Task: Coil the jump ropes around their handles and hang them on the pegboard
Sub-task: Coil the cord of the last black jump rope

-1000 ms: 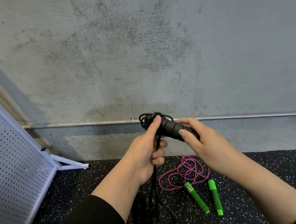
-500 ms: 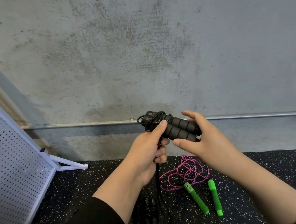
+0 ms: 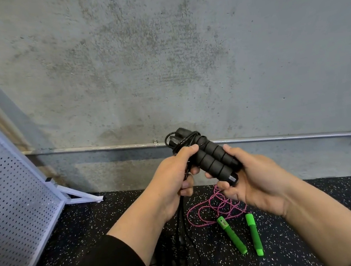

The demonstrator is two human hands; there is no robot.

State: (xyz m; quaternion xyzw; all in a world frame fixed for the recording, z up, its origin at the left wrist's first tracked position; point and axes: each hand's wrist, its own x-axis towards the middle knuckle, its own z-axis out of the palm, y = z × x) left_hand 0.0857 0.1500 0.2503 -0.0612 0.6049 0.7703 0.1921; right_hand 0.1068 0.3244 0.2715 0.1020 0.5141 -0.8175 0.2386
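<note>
The right hand (image 3: 254,181) grasps the two ribbed black foam handles (image 3: 211,159) held chest-high; the left hand (image 3: 174,175) pinches their thin black cord (image 3: 184,217), a few turns wound. Foam likely grips well; the springy cord probably needs tension. One pink rope (image 3: 216,206) with two green handles (image 3: 242,233) lies on the speckled floor; one white pegboard (image 3: 12,202) stands left.
</note>
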